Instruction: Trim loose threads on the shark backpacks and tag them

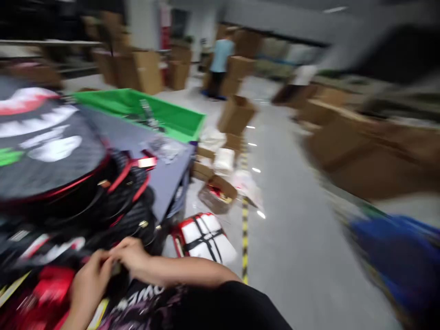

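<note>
My left hand (91, 279) and my right hand (130, 256) meet at the lower left, fingertips pressed together in a pinch. Whatever they pinch is too small and blurred to make out. Just beyond them lies a pile of black straps and bag parts with red edging (134, 206). A large black bag (68, 169) with a white, red and green print, like a toothed mouth, fills the left side. Shiny red material (53, 288) with yellow strips lies beside my left hand.
A green open bin (165, 117) stands on the grey table (172, 176). Right of it on the floor are cartons (220, 192) and a white bundle with black straps (206, 238). A person (220, 59) stands far back. Boxes (343, 137) and a blue container (395, 256) line the right.
</note>
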